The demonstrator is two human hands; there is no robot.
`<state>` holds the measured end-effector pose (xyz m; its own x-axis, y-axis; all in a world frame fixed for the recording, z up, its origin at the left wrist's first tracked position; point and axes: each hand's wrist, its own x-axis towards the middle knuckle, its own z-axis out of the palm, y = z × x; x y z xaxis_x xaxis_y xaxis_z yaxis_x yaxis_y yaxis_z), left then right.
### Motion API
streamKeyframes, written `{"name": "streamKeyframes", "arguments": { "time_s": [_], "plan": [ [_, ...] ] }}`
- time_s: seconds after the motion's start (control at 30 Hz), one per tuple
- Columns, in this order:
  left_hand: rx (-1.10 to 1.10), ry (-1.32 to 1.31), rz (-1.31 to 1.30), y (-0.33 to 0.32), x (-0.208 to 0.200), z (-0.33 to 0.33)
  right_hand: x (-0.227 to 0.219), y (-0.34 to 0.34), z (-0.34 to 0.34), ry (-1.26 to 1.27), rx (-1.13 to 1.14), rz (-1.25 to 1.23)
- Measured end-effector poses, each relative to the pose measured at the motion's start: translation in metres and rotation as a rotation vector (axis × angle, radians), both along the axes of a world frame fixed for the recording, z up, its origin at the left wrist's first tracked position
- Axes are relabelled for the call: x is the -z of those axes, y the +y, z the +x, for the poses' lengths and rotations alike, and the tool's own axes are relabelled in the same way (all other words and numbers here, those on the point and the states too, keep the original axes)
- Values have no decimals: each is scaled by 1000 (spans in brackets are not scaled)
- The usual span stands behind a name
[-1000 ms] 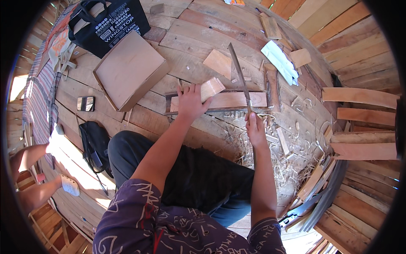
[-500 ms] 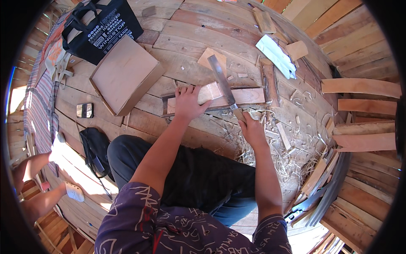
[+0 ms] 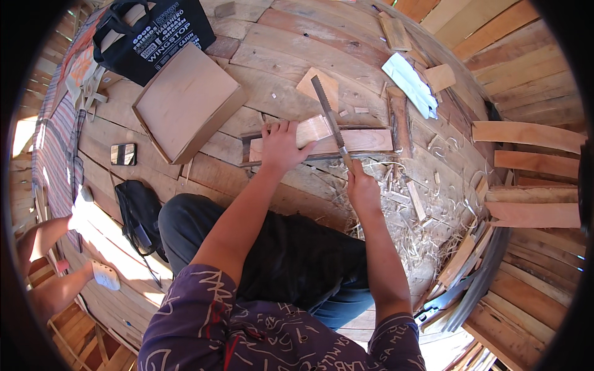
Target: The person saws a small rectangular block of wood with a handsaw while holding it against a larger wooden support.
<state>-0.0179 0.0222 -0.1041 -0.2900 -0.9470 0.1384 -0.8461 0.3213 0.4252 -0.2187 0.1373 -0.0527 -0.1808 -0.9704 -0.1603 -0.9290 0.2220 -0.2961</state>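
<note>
My left hand (image 3: 281, 146) is closed over a pale wood block (image 3: 314, 129), pressing it on a longer reddish board (image 3: 365, 140) that lies in a dark-edged wooden frame. In my right hand (image 3: 364, 190) is the wooden handle of a hand saw (image 3: 328, 110). Its toothed blade points away from me and stands nearly edge-on at the block's right end. Whether the teeth touch the block I cannot tell. Beyond the blade lies a flat, light wood piece (image 3: 319, 88).
Shavings (image 3: 427, 241) and offcuts cover the floor at my right. A cardboard box (image 3: 189, 102), a black bag (image 3: 154, 37) and a phone (image 3: 124, 154) sit to the left. Another person's legs (image 3: 52, 238) show at the left edge. A light blue packet (image 3: 409, 86) lies far right.
The saw has rolled from showing its broad face to nearly edge-on. My right hand has shifted slightly toward me; the left hand keeps its hold on the block.
</note>
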Motion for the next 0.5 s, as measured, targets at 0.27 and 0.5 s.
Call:
{"name": "streamKeyframes", "arguments": {
  "time_s": [0.27,0.5],
  "plan": [
    [-11,-27,15,0,-3,0,5,1,3,-46,6,-63],
    [-22,-32,7,0,-2,-1,-1,-2,5,52,-16,-6]
  ]
}}
